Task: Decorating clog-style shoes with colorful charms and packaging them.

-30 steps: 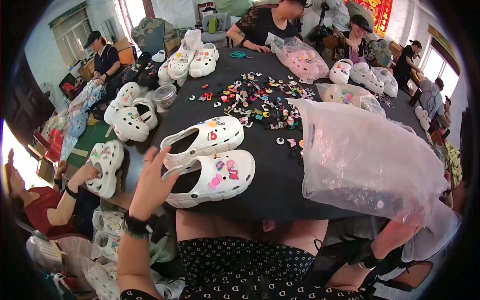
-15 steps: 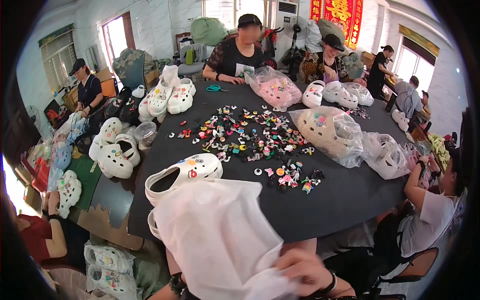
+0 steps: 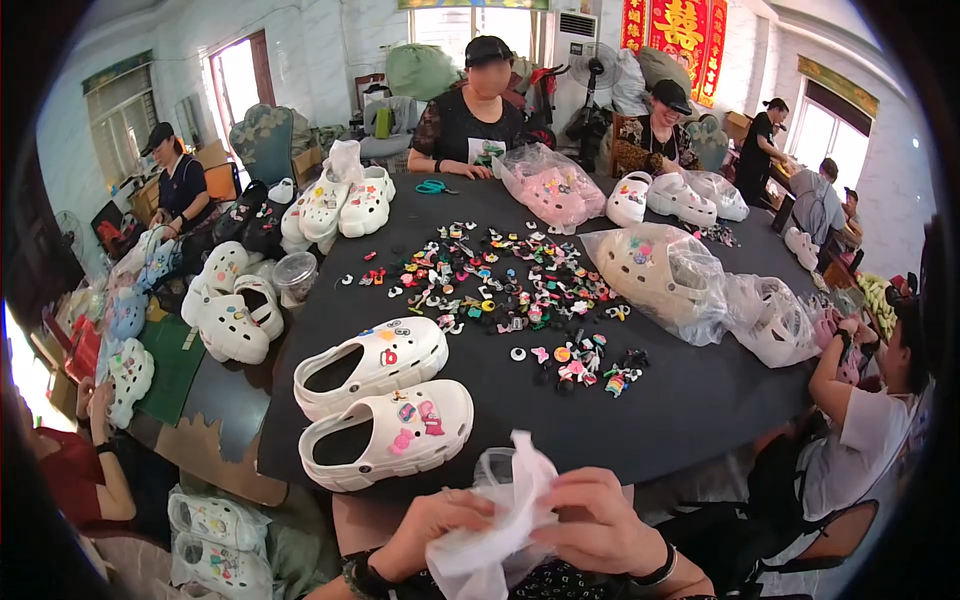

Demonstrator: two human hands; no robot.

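Observation:
A thin white plastic bag (image 3: pixel 510 525) is bunched up between my two hands, just off the near table edge. My left hand (image 3: pixel 428 532) grips its left side, and my right hand (image 3: pixel 605 520) pinches the other side near the top. Just beyond my left hand stands a white clog (image 3: pixel 440 450) with pink and coloured charms, its toe pointing right. Behind it sits a matching white clog (image 3: pixel 415 368) with other charms. A wide scatter of small shoe charms (image 3: pixel 510 280) covers the middle of the dark table (image 3: pixel 620 430).
Bagged clogs (image 3: pixel 655 270) lie at the right, and a bagged pink pair (image 3: pixel 555 190) at the back. More white clogs (image 3: pixel 230 310) stand at the left beside a clear jar (image 3: pixel 295 272). Teal scissors (image 3: pixel 433 187) lie far back. Other people sit around the table.
The bag, spread out large over the near clog, has been drawn toward me and gathered small. Both hands have come together on it, and the near clog is now uncovered.

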